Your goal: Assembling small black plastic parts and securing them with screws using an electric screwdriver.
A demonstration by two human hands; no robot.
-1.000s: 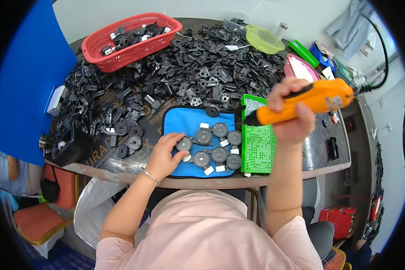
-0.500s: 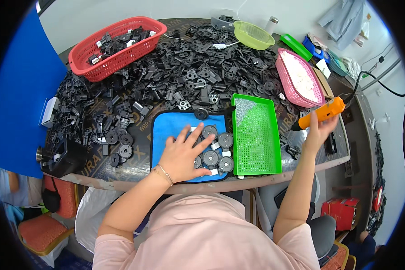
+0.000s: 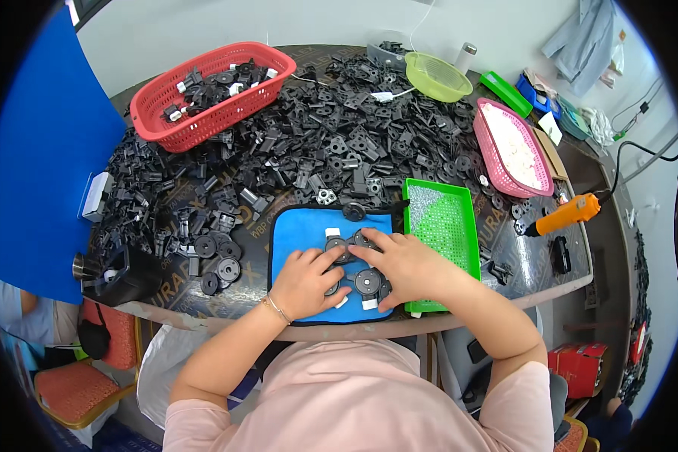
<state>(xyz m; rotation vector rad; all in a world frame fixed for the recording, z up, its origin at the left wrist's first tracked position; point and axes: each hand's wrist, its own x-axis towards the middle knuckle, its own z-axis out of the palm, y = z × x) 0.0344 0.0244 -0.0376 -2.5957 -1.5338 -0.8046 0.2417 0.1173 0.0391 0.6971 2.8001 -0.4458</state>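
Note:
Both hands are at the blue mat (image 3: 294, 226), over a group of black round wheel-like parts (image 3: 368, 282), some with a white block attached. My left hand (image 3: 303, 285) curls its thumb and fingers around a round part at the group's left side. My right hand (image 3: 403, 264) reaches in from the right, fingers spread across the parts and thumb low beside a white block (image 3: 370, 304). Its palm partly hides the parts beneath. One more black round part (image 3: 353, 212) lies at the mat's top edge. An orange electric screwdriver (image 3: 569, 215) rests to the right, out of my hands.
A green tray (image 3: 475, 248) holding small silvery pieces adjoins the mat. Behind it spreads a heap of black plastic parts (image 3: 339, 128). A red basket (image 3: 203, 132), a yellow-green basket (image 3: 438, 78) and a pink basket (image 3: 497, 162) stand around the heap. A black container (image 3: 132, 273) stands left.
My right hand has let go of the orange screwdriver and moved left onto the round parts. My left hand has closed in around a part, and the group has shifted. The whole view has tilted slightly.

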